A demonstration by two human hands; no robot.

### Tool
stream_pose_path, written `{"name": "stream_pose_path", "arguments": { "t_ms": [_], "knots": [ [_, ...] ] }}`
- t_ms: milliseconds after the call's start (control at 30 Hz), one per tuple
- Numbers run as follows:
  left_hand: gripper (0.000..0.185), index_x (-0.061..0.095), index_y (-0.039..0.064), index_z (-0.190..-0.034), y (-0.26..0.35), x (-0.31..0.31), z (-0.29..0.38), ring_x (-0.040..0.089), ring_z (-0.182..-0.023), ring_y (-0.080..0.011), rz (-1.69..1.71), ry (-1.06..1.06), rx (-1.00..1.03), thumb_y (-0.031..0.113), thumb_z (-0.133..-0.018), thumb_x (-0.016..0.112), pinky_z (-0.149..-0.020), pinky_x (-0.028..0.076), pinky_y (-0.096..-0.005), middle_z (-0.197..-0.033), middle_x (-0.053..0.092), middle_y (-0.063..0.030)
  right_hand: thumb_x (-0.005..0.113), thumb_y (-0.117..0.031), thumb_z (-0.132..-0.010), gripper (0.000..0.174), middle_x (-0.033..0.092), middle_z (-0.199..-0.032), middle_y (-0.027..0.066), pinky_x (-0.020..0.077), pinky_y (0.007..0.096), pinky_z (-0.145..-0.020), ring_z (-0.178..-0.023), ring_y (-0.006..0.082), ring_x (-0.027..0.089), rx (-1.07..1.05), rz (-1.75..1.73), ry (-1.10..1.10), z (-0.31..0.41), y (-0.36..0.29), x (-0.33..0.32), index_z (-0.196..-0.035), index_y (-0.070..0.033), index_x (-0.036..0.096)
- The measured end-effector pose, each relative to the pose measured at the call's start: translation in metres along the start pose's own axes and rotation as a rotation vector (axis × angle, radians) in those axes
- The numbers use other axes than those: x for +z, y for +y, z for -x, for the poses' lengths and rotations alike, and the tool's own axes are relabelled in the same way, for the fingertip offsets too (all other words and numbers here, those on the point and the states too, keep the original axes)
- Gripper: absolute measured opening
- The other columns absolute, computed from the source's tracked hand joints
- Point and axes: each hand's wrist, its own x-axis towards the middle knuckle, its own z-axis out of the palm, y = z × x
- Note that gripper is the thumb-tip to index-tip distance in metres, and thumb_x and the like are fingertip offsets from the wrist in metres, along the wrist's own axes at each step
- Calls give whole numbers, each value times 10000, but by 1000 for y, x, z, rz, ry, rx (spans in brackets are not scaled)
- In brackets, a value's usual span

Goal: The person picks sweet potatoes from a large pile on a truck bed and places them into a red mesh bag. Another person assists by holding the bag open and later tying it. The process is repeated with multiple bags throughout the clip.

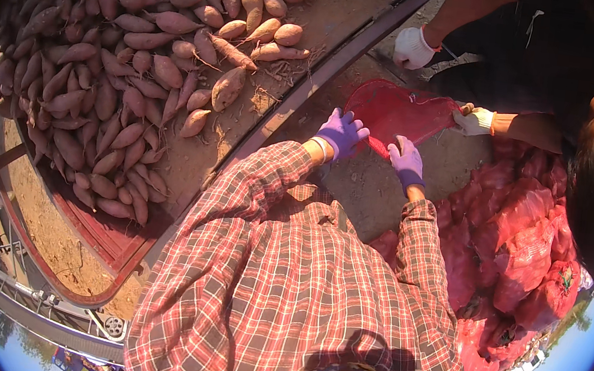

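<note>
A red mesh bag (394, 106) is stretched wide between my two hands and a co-worker's hand. My left hand (340, 134), in a purple glove, grips the near left edge of the mesh. At the near right edge, my right hand (407, 160) in a matching glove holds the rim between thumb and fingers. A co-worker's white-gloved hand (473, 120) has hold of the bag's right side. The co-worker's other gloved hand (416, 48) is closed, apart from the bag; whether it holds anything cannot be made out.
A big heap of sweet potatoes (123, 67) lies on a bed to the left, bordered by a raised metal edge (314, 80). Filled red mesh sacks (521, 238) are piled at the right. A red metal frame (116, 275) curves at lower left.
</note>
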Motion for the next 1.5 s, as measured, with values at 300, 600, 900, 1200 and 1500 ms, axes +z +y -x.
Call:
{"name": "stream_pose_path", "arguments": {
  "t_ms": [300,600,900,1200,1500],
  "knots": [
    [678,500,219,-1488,3,12,10,439,-1344,-323,28,-18,-97,356,-858,710,-1093,367,-573,-1438,502,-61,643,-390,-943,484,660,-1287,166,485,456,-1040,-1205,370,616,-147,142,-8,3,-27,-17,-1307,-72,632],
    [568,618,188,-1343,-37,-12,24,497,-1308,-319,275,109,128,377,-820,734,-1059,414,-552,-1394,557,-75,646,-372,-953,446,694,-1248,163,524,445,-984,-1160,354,661,-102,180,-163,-29,-73,-40,-1298,-88,645],
    [752,490,176,-1483,-372,-192,132,397,-1447,-347,-92,505,-817,217,-782,760,-1152,366,-505,-1508,478,-124,665,-286,-983,426,675,-1266,176,530,407,-958,-1148,333,671,-615,-140,74,-211,-348,-67,-1355,-87,613],
    [856,488,250,-1511,-440,-186,119,458,-1355,-375,-151,510,-602,186,-712,791,-1124,415,-512,-1486,462,-132,758,-529,-833,890,603,-1409,236,476,440,-1071,-1277,393,596,-502,557,175,-382,-480,-31,-1528,-70,444],
    [803,506,105,-1494,-380,-217,114,543,-1282,-333,285,1228,-390,145,-768,846,-1106,446,-424,-1356,552,-171,622,-314,-1012,619,604,-1347,144,531,382,-999,-1157,223,635,-428,-1144,-159,-288,-362,-86,-1497,21,433]
  ]
}}
